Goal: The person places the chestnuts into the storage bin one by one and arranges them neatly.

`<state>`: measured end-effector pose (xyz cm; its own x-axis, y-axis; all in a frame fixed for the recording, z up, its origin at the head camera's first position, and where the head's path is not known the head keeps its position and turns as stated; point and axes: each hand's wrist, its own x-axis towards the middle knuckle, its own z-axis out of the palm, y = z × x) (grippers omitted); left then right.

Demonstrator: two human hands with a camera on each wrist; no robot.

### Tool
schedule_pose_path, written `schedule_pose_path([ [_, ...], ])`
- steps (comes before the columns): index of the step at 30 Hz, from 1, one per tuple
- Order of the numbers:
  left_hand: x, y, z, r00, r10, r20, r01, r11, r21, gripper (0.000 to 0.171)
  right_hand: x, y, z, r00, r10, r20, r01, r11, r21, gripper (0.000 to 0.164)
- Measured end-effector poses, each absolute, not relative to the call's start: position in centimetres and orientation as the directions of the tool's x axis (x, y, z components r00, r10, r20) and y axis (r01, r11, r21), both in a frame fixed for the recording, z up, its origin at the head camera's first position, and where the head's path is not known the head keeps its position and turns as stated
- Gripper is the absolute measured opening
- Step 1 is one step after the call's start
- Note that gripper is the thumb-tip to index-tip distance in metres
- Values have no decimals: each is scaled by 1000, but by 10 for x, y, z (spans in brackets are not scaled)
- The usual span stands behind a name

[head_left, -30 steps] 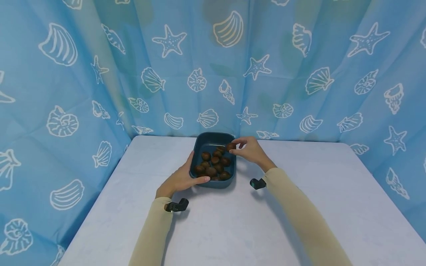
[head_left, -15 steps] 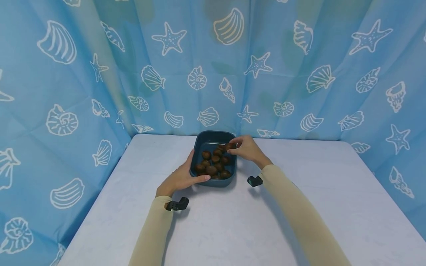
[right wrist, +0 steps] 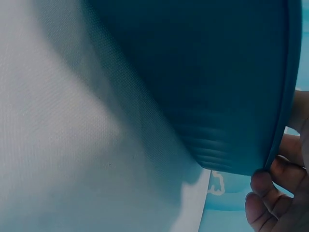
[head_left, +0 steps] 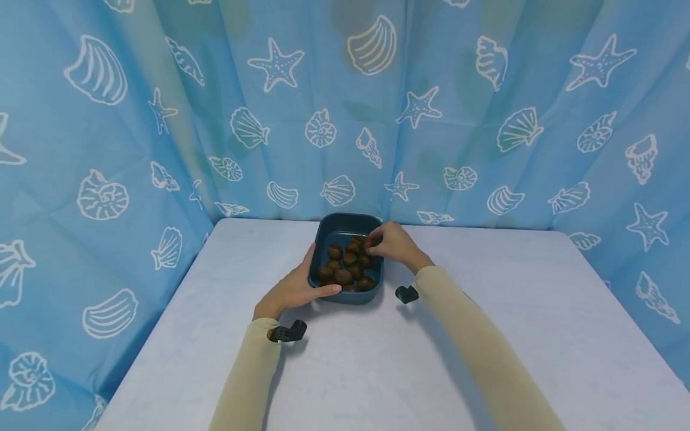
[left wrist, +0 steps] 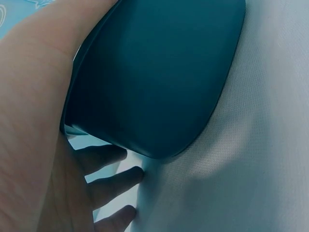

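A dark blue-green rectangular tub (head_left: 345,221) stands at the back of the table with several brown, rounded chestnuts (head_left: 343,276) in its near and right parts. My left hand (head_left: 293,289) sits at the tub's near-left corner, thumb along the near rim and fingers stretched down the left side. Those straight, spread fingers (left wrist: 116,186) show past the tub wall in the left wrist view. Over the right rim, my right hand (head_left: 396,242) pinches one chestnut (head_left: 368,242) among the others. In the right wrist view the tub wall (right wrist: 207,87) hides that chestnut.
A white cloth covers the table (head_left: 345,365). Behind and to the sides hangs a blue curtain (head_left: 302,155) with white shell and starfish prints, close to the table's back edge. Small black cameras (head_left: 288,331) are worn on both wrists.
My right hand has moved slightly left and lower over the tub, bringing the pinched chestnut closer to the others. The left hand and tub have stayed in place.
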<state>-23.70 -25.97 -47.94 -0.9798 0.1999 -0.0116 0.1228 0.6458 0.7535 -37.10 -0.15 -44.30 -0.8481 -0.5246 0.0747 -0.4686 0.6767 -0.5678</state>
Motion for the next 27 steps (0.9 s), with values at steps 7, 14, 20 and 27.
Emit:
schedule_pose_path([
  [7,-237,-259,-479,-978,206,-5,130,635,761,124,-371,-5,-443,-857,-512,59,-468,724,-506,37],
  [14,-238,-260,-481,-978,208,-5,130,633,764,125,-369,-9,-443,-865,-500,48,-464,759,-456,35],
  [20,-239,-260,-482,-976,216,6,143,623,769,123,-369,-12,-444,-866,-498,51,-471,775,-422,34],
  [27,-240,-260,-483,-973,228,31,164,596,786,118,-368,-13,-444,-866,-498,45,-471,783,-406,31],
])
